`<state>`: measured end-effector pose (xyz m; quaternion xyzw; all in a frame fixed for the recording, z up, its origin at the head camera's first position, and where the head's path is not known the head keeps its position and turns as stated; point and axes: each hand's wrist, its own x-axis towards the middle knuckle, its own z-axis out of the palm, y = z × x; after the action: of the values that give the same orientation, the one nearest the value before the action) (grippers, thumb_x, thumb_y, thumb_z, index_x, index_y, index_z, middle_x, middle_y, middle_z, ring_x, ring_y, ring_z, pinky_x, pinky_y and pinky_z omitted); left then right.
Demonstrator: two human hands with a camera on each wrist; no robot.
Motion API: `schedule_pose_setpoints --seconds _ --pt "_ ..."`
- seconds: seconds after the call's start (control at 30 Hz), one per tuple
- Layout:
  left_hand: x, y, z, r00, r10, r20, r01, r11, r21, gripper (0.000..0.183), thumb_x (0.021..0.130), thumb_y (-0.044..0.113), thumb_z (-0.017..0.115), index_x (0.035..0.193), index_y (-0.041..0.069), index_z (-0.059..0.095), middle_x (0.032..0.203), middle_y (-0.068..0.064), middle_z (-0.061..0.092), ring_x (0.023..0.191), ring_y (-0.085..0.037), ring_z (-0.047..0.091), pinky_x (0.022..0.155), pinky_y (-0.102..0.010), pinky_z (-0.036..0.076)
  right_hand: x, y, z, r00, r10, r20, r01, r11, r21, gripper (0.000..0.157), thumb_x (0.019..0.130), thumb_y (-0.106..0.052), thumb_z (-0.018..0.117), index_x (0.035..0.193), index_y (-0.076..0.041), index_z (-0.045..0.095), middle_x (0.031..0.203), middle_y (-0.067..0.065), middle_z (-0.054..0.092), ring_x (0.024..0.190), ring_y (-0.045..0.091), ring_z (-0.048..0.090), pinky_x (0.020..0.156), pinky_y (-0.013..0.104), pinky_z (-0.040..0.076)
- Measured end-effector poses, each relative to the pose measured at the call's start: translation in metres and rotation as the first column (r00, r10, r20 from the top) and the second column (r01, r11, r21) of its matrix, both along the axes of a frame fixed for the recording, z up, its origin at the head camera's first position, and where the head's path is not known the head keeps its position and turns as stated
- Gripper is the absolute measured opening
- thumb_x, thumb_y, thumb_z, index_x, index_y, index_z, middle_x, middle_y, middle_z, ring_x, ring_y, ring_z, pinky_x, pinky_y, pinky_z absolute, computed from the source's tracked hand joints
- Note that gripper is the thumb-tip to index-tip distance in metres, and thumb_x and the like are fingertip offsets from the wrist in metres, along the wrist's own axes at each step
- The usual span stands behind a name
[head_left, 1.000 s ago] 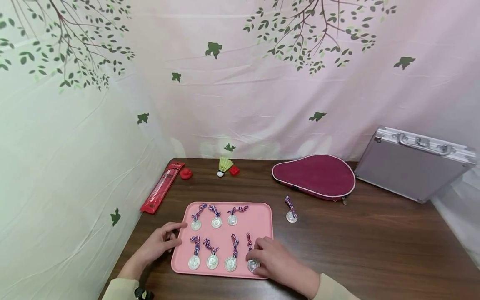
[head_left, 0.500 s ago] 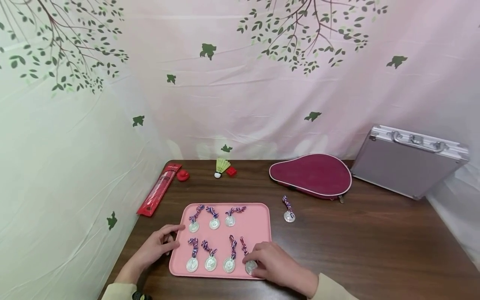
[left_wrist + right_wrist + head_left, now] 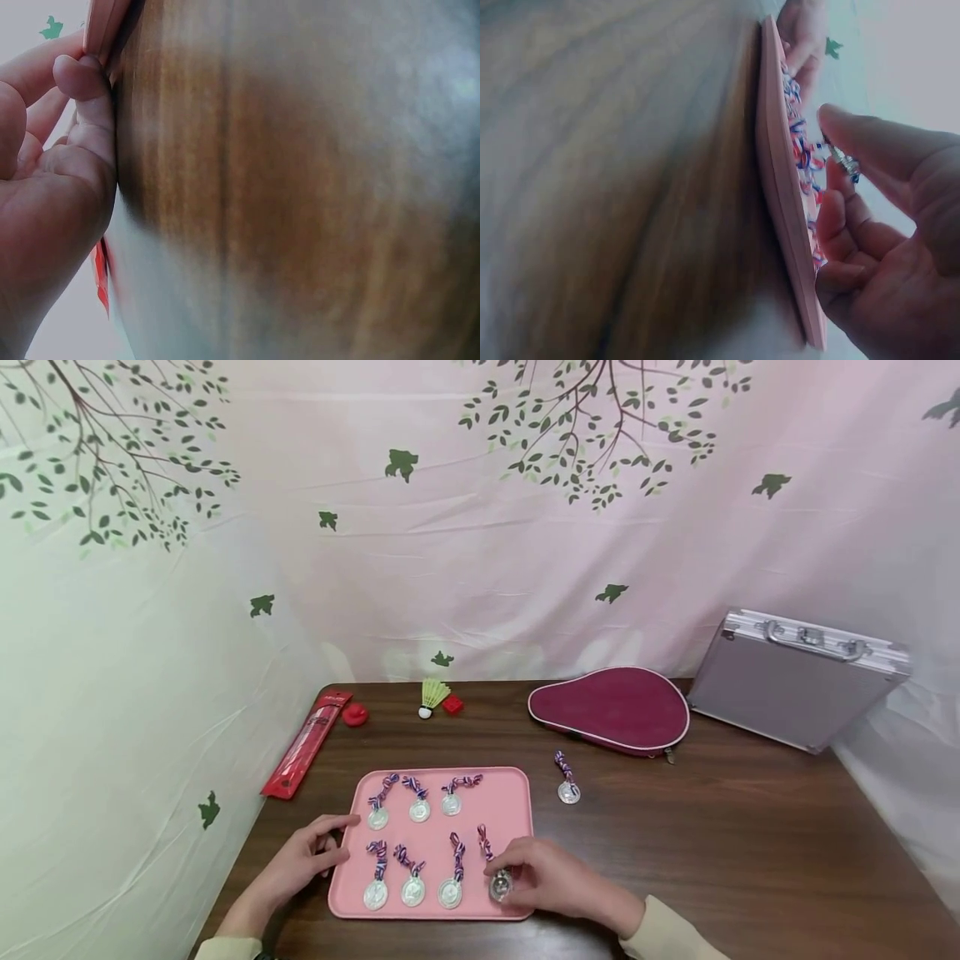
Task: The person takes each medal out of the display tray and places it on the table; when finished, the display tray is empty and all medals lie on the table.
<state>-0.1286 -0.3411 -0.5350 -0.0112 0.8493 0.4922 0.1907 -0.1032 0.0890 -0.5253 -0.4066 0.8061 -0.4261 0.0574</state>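
Note:
A pink tray (image 3: 504,802) holds silver medals with knotted red, white and blue ribbons, in two rows. My right hand (image 3: 551,877) pinches the front-right medal (image 3: 501,885) between thumb and fingers. The right wrist view shows that medal (image 3: 844,161) tilted on edge, just above the tray surface, while its ribbon trails toward the back of the tray. At the tray's left rim, my left hand (image 3: 303,853) touches with index finger and thumb. The left wrist view has the thumb (image 3: 81,77) right against the tray edge. Another medal (image 3: 569,792) lies on the table right of the tray.
Along the back of the brown table (image 3: 697,860) lie a red packet (image 3: 307,743), a red rubber duck (image 3: 356,715), a yellow shuttlecock (image 3: 432,697) and a red block (image 3: 452,704). A maroon racket case (image 3: 611,708) and a silver briefcase (image 3: 795,681) stand at the back right.
The head view has shifted, so the scene slides left. The pinched medal has tilted and come up slightly, its face now darker. My left hand keeps its place at the tray rim.

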Motion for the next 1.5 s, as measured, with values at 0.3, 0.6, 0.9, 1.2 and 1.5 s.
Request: schedule_pose_setpoints --seconds 0.3,0.6,0.9,1.2,1.5 --pt "0.006 -0.006 0.001 1.000 0.004 -0.020 -0.004 1.000 -0.006 0.047 0.084 0.022 0.073 0.129 0.027 0.058 0.116 -0.010 0.050 0.071 -0.025 0.054 0.058 -0.029 0.047 -0.020 0.034 0.009 0.996 -0.056 -0.076 0.051 0.996 -0.072 0.038 0.076 -0.018 0.081 0.112 -0.017 0.068 0.100 -0.009 0.066 0.088 0.007 0.060 0.078 0.026 0.048" --pt "0.005 -0.006 0.003 1.000 0.003 -0.017 -0.003 1.000 0.005 0.049 0.084 0.021 0.073 0.130 0.026 0.058 0.116 -0.010 0.050 0.072 -0.025 0.054 0.058 -0.029 0.047 -0.052 0.098 0.002 0.963 -0.267 -0.047 0.268 0.963 0.034 0.042 0.073 -0.021 0.083 0.112 -0.024 0.068 0.105 -0.012 0.062 0.091 0.006 0.057 0.079 0.030 0.048" --pt "0.006 -0.004 0.004 1.000 -0.005 -0.024 0.005 1.000 0.015 0.048 0.086 0.016 0.071 0.131 0.020 0.056 0.117 -0.013 0.049 0.072 -0.023 0.053 0.057 -0.028 0.046 -0.079 0.146 -0.013 0.934 -0.347 -0.081 0.355 0.925 0.133 0.039 0.074 -0.020 0.083 0.111 -0.022 0.069 0.099 -0.009 0.065 0.081 0.010 0.055 0.071 0.028 0.046" --pt "0.006 -0.005 0.001 1.000 -0.003 -0.020 0.003 1.000 0.021 0.049 0.086 0.014 0.071 0.132 0.018 0.056 0.118 -0.013 0.049 0.073 -0.022 0.053 0.058 -0.028 0.046 -0.083 0.151 -0.008 0.946 -0.301 -0.120 0.322 0.916 0.240 0.037 0.079 -0.024 0.079 0.114 -0.019 0.068 0.101 -0.005 0.060 0.089 0.012 0.054 0.078 0.032 0.044" --pt "0.001 -0.001 0.000 0.999 -0.012 -0.030 0.012 1.000 -0.003 0.048 0.084 0.024 0.073 0.129 0.027 0.057 0.113 -0.010 0.051 0.071 -0.025 0.054 0.058 -0.029 0.046 -0.077 0.156 -0.007 0.926 -0.346 -0.152 0.378 0.857 0.351 0.040 0.077 -0.033 0.079 0.115 -0.025 0.069 0.092 -0.007 0.052 0.082 0.010 0.048 0.072 0.030 0.042"
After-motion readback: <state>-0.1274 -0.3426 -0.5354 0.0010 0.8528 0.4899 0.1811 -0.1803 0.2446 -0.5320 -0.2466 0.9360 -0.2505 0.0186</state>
